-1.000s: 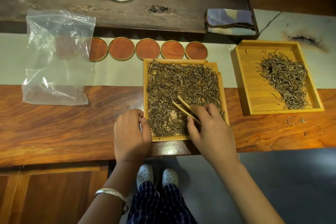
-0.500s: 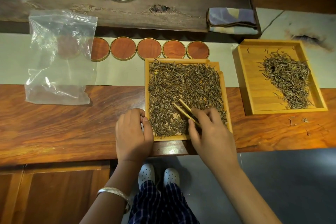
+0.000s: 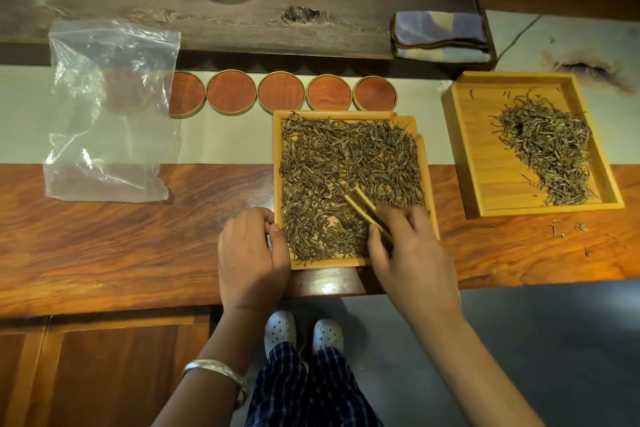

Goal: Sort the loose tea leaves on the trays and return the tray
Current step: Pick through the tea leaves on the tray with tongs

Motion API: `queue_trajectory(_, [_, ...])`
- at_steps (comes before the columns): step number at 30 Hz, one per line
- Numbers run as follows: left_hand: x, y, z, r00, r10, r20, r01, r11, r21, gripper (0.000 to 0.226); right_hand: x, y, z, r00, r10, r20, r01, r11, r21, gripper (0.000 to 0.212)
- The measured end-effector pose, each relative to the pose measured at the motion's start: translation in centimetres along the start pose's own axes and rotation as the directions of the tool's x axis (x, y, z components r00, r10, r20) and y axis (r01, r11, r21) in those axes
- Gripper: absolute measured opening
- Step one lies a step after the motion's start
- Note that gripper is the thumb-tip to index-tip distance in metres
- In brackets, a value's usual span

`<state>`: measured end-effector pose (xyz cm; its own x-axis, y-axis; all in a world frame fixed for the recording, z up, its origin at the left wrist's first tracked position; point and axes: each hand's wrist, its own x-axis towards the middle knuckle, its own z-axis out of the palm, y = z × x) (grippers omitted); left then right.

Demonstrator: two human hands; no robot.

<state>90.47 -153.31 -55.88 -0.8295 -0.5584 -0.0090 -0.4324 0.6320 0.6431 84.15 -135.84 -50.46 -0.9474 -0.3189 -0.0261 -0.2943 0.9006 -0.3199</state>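
At centre frame the left hand (image 3: 252, 253) pinches the near tray's (image 3: 349, 263) rim while the right hand (image 3: 412, 253) grips bamboo tweezers (image 3: 363, 206), tips seemingly slightly parted, over its tea leaves (image 3: 346, 163): feather-light, brittle slivers best nipped gently mid-length.

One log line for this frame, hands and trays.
left hand: grips near tray edge | right hand: holds bamboo tweezers in tea leaves | far tray: smaller pile

Yellow trays (image 3: 460, 149), brown-olive tea leaves (image 3: 346, 163), navy plaid trousers (image 3: 311, 388).
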Motion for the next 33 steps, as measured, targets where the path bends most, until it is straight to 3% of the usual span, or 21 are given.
queue_trajectory(3, [0.0,0.0,0.0,1.000,0.003,-0.002,-0.003,1.000,0.004,0.010,0.6,0.0,-0.2,0.999,-0.039,-0.008,0.039,0.997,0.060,0.026])
queue_trajectory(7, [-0.1,0.0,0.1,1.000,0.003,-0.003,-0.003,1.000,0.003,0.008,3.8,1.0,-1.1,0.989,-0.005,-0.146,0.016,0.997,0.069,0.027])
queue_trajectory(10, [-0.2,0.0,0.0,1.000,0.001,-0.005,-0.001,1.000,0.000,0.007,5.8,1.2,-0.9,0.995,0.024,-0.099,-0.024,1.000,0.001,0.031])
queue_trajectory(14, [-0.1,-0.1,0.2,1.000,0.005,-0.014,-0.005,1.000,0.000,0.007,5.5,0.9,-0.2,0.999,-0.046,-0.023,0.045,0.999,-0.031,0.031])
queue_trajectory(21, [0.0,-0.1,0.2,1.000,0.008,-0.005,-0.008,1.000,-0.003,0.014,6.7,2.4,-0.6,0.991,0.036,-0.127,-0.035,0.999,0.011,0.029])
queue_trajectory(33, [-0.1,-0.2,0.2,1.000,0.015,-0.005,-0.015,1.000,0.002,0.018,7.4,2.6,-0.3,0.996,0.050,-0.076,-0.050,0.999,0.013,0.032])
